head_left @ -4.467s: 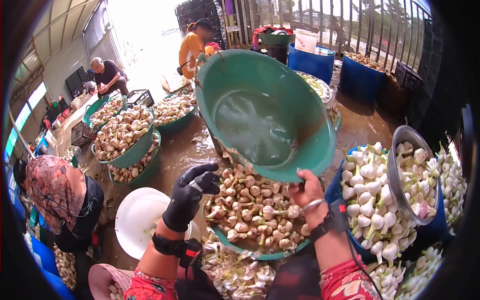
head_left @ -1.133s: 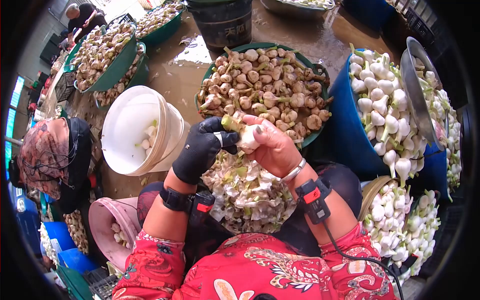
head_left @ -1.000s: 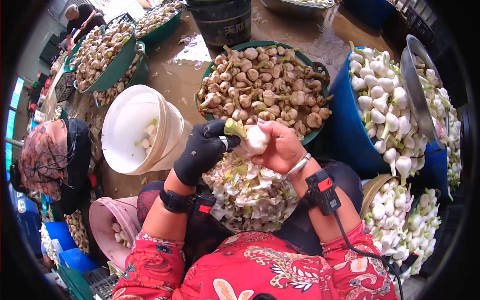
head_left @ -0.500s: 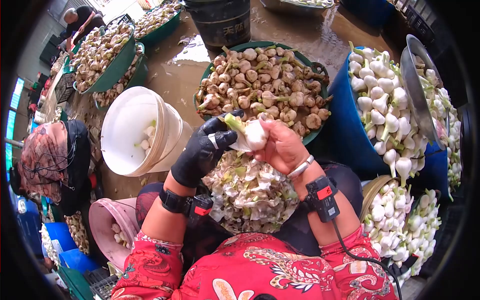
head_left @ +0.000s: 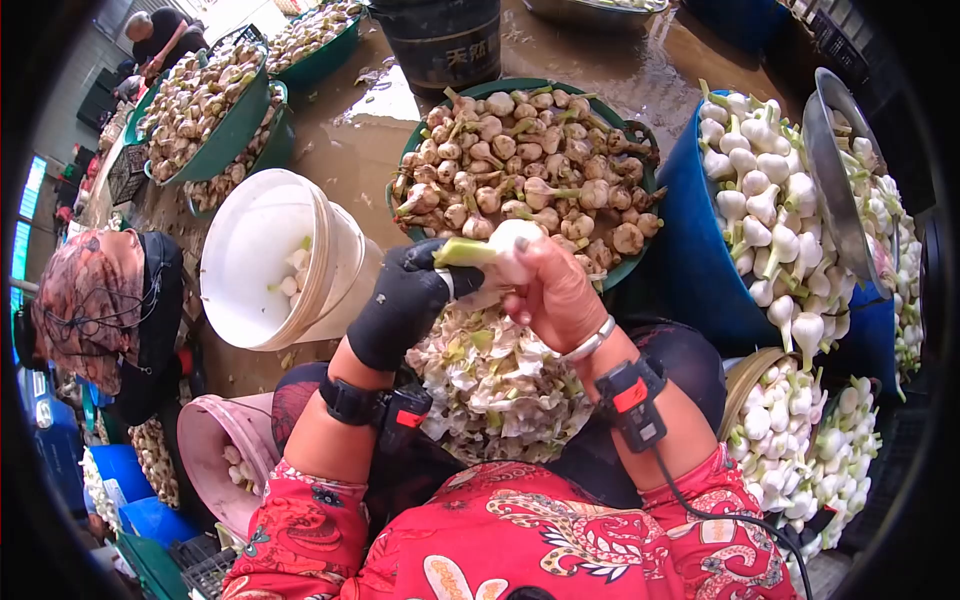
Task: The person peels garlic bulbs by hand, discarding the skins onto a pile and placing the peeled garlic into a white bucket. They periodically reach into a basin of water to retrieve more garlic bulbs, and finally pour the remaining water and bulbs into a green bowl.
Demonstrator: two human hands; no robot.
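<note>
A white garlic bulb with a short green stem is held between my two hands. My left hand, in a black glove, is closed around the stem side, with loose skin below it. My bare right hand grips the bulb from the right, thumb on its side. Beneath both hands a heap of peeled garlic skins lies between my knees. Just beyond them stands a green basin full of unpeeled, brownish garlic bulbs.
To the left are a white bucket and a pink bucket, each with a few bulbs. On the right stand a blue tub heaped with white garlic and a metal basin. A black bucket stands behind. Co-workers sit at left.
The garlic bulb has turned, its stem now pointing left and lying flatter. My right hand has rotated upward around the bulb, and my left hand has shifted slightly.
</note>
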